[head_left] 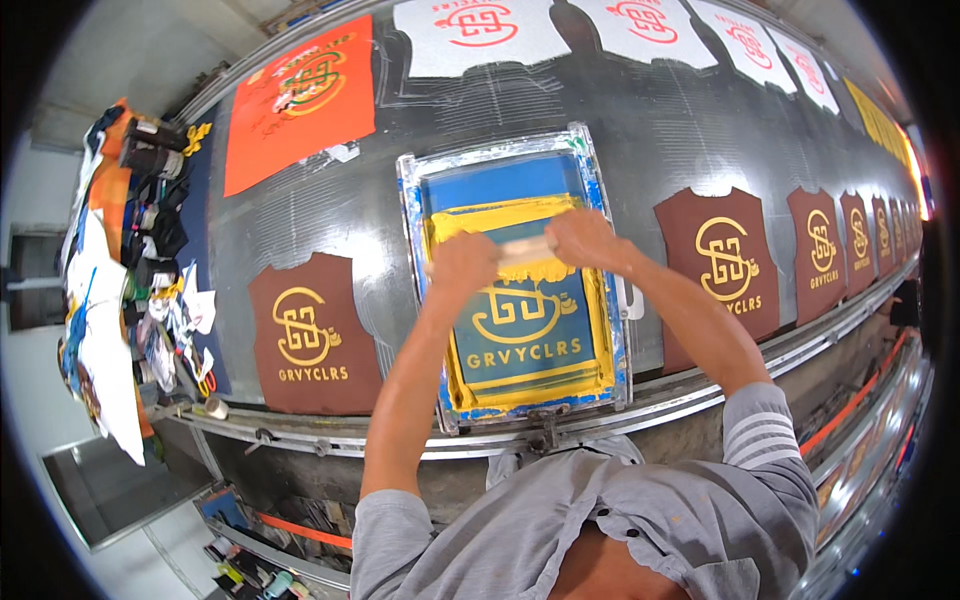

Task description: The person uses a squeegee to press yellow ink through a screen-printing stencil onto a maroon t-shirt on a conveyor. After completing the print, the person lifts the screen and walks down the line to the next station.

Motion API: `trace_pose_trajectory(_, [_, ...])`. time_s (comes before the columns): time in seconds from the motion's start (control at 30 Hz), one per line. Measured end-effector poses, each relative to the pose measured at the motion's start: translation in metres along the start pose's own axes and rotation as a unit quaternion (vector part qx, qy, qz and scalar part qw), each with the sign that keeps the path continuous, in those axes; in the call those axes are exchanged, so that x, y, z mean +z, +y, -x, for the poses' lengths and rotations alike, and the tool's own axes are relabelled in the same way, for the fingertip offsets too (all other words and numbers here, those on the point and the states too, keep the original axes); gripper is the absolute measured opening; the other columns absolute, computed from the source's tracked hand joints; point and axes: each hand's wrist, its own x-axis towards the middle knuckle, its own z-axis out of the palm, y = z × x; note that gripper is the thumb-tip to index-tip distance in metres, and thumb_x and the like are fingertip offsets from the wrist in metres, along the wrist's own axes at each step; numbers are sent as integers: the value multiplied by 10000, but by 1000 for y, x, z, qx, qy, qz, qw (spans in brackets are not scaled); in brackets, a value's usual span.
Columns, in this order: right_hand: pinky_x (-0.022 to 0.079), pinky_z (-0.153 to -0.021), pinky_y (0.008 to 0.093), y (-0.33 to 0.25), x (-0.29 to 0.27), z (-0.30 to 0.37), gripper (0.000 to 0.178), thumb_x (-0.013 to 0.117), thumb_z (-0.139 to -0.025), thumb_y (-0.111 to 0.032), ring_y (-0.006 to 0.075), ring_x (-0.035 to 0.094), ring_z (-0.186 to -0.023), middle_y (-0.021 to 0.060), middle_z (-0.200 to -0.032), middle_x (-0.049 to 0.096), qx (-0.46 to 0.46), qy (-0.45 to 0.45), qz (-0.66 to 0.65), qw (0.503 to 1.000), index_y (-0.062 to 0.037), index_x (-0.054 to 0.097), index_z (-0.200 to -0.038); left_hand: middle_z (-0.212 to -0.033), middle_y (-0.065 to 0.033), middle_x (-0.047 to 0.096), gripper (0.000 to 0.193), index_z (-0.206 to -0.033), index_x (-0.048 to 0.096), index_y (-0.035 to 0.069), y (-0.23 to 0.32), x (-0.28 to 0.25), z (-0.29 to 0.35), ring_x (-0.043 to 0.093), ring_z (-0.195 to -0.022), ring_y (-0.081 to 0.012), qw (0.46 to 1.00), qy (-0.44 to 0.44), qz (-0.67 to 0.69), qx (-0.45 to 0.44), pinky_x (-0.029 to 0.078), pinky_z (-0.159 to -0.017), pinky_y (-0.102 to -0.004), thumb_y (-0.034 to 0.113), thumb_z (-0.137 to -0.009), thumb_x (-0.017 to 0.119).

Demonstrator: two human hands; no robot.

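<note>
Both of my hands grip a pale wooden-handled squeegee (525, 252), one near each end. My left hand (464, 262) is closed round its left part, my right hand (585, 238) round its right. The squeegee lies across the upper middle of a screen printing frame (613, 300) with a blue, ink-spattered border. Yellow ink (490, 216) is heaped above the blade and smeared along the inner sides. Below the blade, the blue-green mesh (565, 322) shows a yellow emblem with lettering. Whatever lies under the screen is hidden.
Maroon shirt panels (305, 335) with yellow prints lie left and right of the frame on the long dark table (480, 110). An orange panel (300, 110) and white panels (480, 40) lie along the far side. Cloths and jars (150, 160) crowd the left end. A metal rail (690, 400) edges the near side.
</note>
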Motion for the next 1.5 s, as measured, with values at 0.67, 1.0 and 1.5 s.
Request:
trace_pose_trajectory(0.67, [547, -700, 397, -49, 44, 94, 142, 677, -680, -45, 283, 649, -852, 101, -876, 618, -64, 75, -50, 994, -55, 639, -816, -918, -59, 728, 249, -950, 737, 178, -1, 54, 118, 700, -735, -302, 987, 123, 104, 0, 557, -583, -418, 71, -753, 628])
trace_pose_trajectory(1.0, [476, -968, 455, -100, 99, 218, 219, 677, -733, -95, 344, 635, -983, 166, -974, 635, -44, 44, -85, 994, -31, 652, -941, -914, -55, 727, 263, -933, 728, 144, 54, 100, 235, 703, -758, -272, 983, 152, 105, 23, 553, -607, -400, 67, -695, 647])
trace_pose_trajectory(1.5, [515, -828, 439, 49, 88, 94, 263, 607, -934, -255, 375, 688, -944, 203, -992, 720, 302, 324, -284, 850, -96, 704, -1120, -778, -116, 690, 82, -736, 705, 83, 72, 105, 204, 670, -744, -332, 994, 70, 80, 14, 510, -719, -484, 93, -692, 637])
